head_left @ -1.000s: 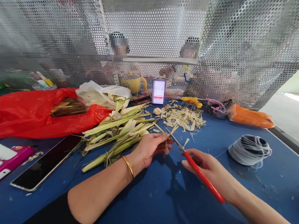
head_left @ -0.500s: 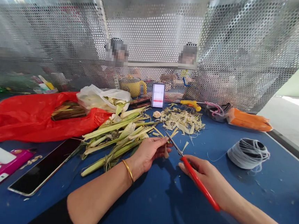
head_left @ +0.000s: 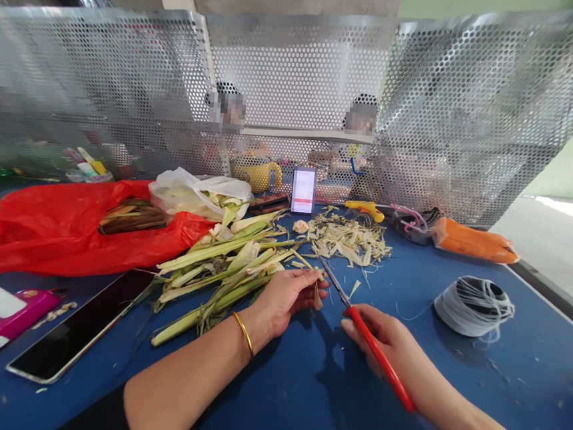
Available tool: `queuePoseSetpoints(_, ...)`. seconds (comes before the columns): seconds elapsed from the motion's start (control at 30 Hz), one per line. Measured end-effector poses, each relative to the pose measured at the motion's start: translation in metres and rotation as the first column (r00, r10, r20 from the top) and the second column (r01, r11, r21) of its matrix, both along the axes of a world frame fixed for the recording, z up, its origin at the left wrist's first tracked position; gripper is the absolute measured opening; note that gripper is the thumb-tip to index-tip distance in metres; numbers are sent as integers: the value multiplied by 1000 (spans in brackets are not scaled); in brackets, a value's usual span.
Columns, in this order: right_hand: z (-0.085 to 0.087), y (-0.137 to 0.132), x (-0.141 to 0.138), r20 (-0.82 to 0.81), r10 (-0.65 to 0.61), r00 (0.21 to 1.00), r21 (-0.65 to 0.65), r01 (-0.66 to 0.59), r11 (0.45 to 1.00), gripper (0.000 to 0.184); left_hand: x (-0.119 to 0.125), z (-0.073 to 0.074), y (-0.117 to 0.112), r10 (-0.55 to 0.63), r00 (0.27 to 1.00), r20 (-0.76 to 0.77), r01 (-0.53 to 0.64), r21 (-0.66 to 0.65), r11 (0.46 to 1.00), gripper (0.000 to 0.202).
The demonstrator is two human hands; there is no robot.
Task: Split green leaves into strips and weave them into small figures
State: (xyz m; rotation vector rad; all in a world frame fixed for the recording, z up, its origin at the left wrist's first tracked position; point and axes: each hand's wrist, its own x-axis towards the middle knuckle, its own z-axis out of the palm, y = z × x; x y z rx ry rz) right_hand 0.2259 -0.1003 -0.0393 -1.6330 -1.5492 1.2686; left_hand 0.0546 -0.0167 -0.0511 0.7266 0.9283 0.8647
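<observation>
The right hand curls round smooth, red-handled metal scissors; left of them, the left hand pinches a thin, papery husk strip.

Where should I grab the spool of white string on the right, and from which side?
Probably around the spool's wound side, coming from the near side and above: it sits with its dark core showing on top. Loose loops hang at its right and a strand trails left, so avoid both.
</observation>
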Motion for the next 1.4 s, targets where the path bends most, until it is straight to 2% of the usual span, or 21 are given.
queuePoseSetpoints(0.17, 11, 3, 12, -93, -8, 996, 79, 15, 997, 44, -2, 4, 0, 4, 1000, -14, -3, 59, 998, 14)
queuePoseSetpoints(0.33, 22, 7, 23, -12, 78, 997, 170, -75, 983, 52, -4, 9, -1, -42, 998, -40, 46, 106, 993, 20)
queuePoseSetpoints(0.47, 21, 10, 28, 44, 180, 983, 89, -183, 979, 48, -4, 11, -3, -43, 997, -58, 49, 102, 994, 17)
queuePoseSetpoints(0.6, 21, 9, 28, -53, 227, 972, 30, -226, 974, 50, -3, 11, -4, -52, 996, -71, 59, 102, 993, 17)
queuePoseSetpoints(0.73, 24, 9, 29, -94, 256, 962, 2, -257, 966, 50, -2, 9, -3, -79, 993, -91, 93, 159, 983, 14)
queuePoseSetpoints(0.87, 25, 8, 31, -95, 250, 964, -9, -252, 968, 51, -2, 6, 0, -78, 991, -112, 101, 207, 973, 10)
queuePoseSetpoints(1.07, 23, 8, 30, -74, 209, 975, -83, -215, 973, 48, -3, 8, 1, -100, 986, -136, 124, 177, 976, 7)
queuePoseSetpoints(1.33, 26, 9, 30, 11, 242, 970, -17, -242, 970, 48, -3, 6, 2, -123, 986, -111, 139, 155, 978, 6)
queuePoseSetpoints(1.4, 25, 9, 30, 17, 219, 976, -4, -219, 976, 47, -4, 5, 2, -128, 984, -122, 147, 165, 975, 9)
